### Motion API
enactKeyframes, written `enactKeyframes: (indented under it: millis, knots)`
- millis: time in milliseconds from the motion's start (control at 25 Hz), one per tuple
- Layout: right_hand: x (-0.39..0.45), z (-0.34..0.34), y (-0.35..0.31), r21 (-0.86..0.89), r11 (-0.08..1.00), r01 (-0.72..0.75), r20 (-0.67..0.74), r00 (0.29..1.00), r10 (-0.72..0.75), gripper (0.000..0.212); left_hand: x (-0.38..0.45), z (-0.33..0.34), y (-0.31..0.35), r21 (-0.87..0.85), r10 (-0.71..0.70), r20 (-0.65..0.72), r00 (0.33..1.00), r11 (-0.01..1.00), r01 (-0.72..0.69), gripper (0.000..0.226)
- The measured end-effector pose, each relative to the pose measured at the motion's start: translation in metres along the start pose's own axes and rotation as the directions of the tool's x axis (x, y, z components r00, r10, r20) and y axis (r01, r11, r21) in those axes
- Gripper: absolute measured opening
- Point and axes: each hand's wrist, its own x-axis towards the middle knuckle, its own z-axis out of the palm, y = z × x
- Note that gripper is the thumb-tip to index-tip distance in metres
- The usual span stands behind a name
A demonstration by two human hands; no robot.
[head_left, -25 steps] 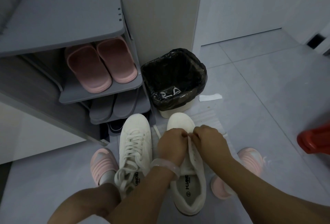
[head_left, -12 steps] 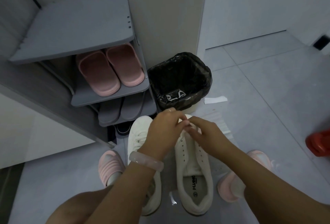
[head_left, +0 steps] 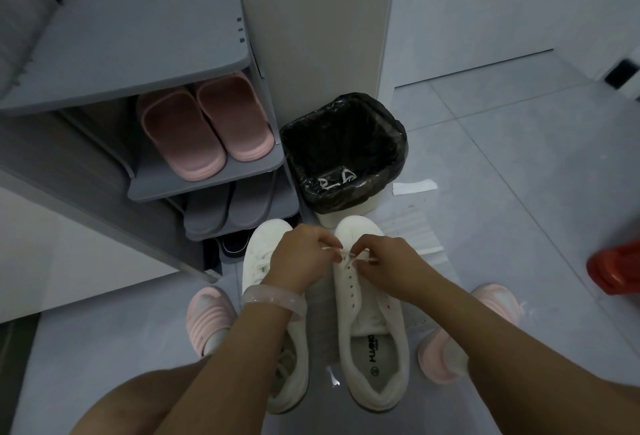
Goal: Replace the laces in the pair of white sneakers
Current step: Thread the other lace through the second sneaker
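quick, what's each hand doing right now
Left hand: closed, pinching the white lace.
Right hand: closed, pinching the same lace over the right sneaker.

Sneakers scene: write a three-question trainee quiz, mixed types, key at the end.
1. True or false: the right sneaker has empty eyelets along most of its length.
2. Where do both hands pinch the lace? A) near the right sneaker's toe end B) at its heel C) over the bin
3. Fill in: the left hand reaches across the ____ sneaker, which is laced.

Key: 1 true. 2 A; the left hand and right hand meet at the eyelets nearest the toe. 3 left.
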Motion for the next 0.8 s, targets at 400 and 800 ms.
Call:
enactKeyframes:
  millis: [400,800]
  knots:
    - [0.007,0.009,0.005,-0.052,0.998,-0.040,-0.048,0.998,0.038,0.028,-0.006,0.021,-0.001,0.392,0.113,-0.127,0.985,0.918,-0.055,0.019]
    - [0.002,0.013,0.009,0.158,0.979,-0.126,-0.032,0.991,0.133,0.033,0.006,0.032,-0.003,0.566,0.345,0.017,0.938,0.770,-0.293,0.025]
